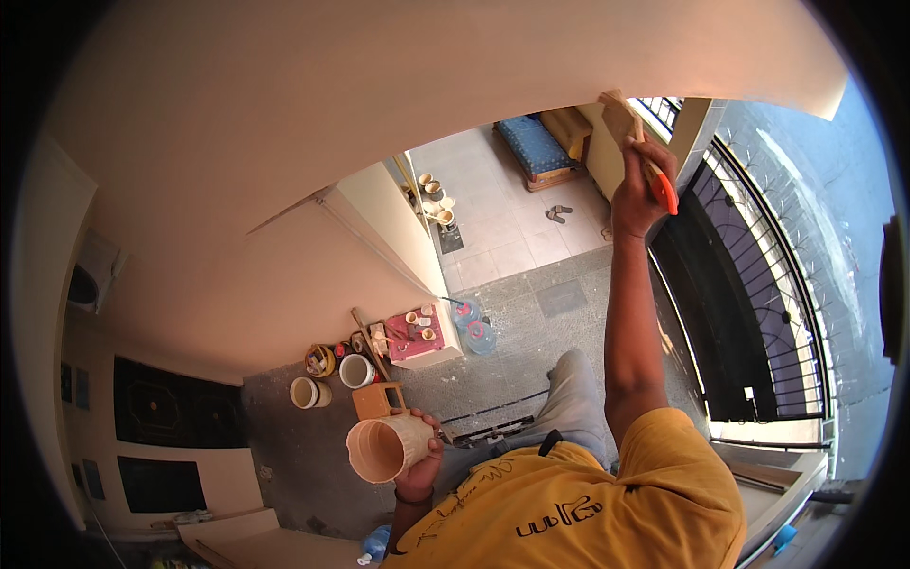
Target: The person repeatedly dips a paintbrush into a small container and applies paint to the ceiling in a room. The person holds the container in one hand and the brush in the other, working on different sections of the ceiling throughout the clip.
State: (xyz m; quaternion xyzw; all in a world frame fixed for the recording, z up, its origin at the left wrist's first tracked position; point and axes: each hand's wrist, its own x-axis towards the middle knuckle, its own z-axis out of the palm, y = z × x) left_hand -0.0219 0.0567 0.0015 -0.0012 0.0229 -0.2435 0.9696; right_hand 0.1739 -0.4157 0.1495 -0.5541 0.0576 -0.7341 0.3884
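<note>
A paintbrush (621, 116) with a red-orange handle is gripped in my right hand (641, 185), arm stretched up and forward. Its bristle tip meets the lower edge of a peach-painted overhead surface (455, 76); whether it presses there I cannot tell. Low in front of my body, my left hand (431, 455) is wrapped round a cream paint pot (409, 444) with an uneven rim. The pot is tilted so its mouth faces left, and its inside is coated peach; the paint level is not clear.
Below on the grey floor stand paint buckets (357, 371), an orange-brown stool (377, 400) and a pink-topped ledge (417, 332) with small cups. Clear water bottles (477, 332) are beside it. A black metal gate (758, 284) runs along the right. A blue-covered bed (538, 147) lies beyond.
</note>
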